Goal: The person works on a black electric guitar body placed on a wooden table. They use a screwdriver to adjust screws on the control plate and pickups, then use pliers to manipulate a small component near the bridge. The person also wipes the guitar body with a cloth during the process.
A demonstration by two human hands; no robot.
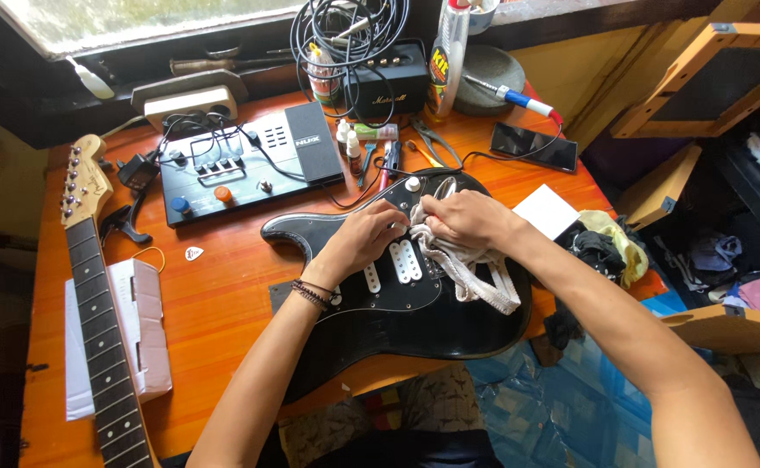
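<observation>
Black guitar body (414,312) lay on table (224,295); left hand (364,238) and right hand (471,217) both apparently pinched white cloth (471,269) against it.

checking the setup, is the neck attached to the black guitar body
No, the guitar neck lies apart on the left of the table, well clear of the black guitar body.

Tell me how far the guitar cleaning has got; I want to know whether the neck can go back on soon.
Done: the neck is off and lies apart on the table. In hand: the left hand and right hand press a white cloth on the black guitar body, near the pickups. Left: no strings show on the body, and the neck remains detached. How clean the surface is cannot be told.
</observation>
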